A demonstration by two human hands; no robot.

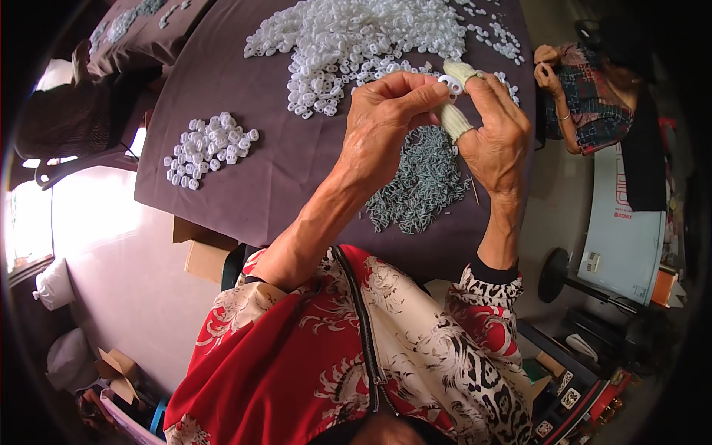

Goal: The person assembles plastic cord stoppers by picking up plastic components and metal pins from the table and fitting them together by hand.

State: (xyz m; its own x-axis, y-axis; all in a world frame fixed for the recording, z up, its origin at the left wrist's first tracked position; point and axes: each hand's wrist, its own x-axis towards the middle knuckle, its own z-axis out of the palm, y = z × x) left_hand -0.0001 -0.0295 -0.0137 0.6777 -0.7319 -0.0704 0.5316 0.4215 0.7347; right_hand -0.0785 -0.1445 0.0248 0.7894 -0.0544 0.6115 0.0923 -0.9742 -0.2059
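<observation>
- Nearest the camera: red patterned jacket with a zip (363, 319), both forearms rising from it toward the table.
- Left hand (386, 122): fingers closed in a pinch, thumb and forefinger tips gripping the small white plastic ring (449, 85) at its rim.
- Right hand (493, 130): forefinger wears a pale knitted finger cot (456, 96); that finger meets the ring from the other side. Remaining fingers loosely curled. Cannot tell whether the right thumb also presses on the ring.
- Ring position: held in the air between the two hands' fingertips, above the table, over the gap between the grey and white heaps.
- Handling judgement: ring looks very light, rigid, smooth-moulded plastic; likely slippery on bare skin and easy to drop. Best held by the outer rim with a fingertip pinch.
- Below the hands: heap of small grey-green pieces (419, 182) on the dark purple tablecloth (282, 178).
- Left of it, apart: small pile of white parts (208, 148).
- Farther: large heap of white parts (356, 41) spread across the table's far half.
- Far right: another person (593, 96), hands raised, seated beside the table.
</observation>
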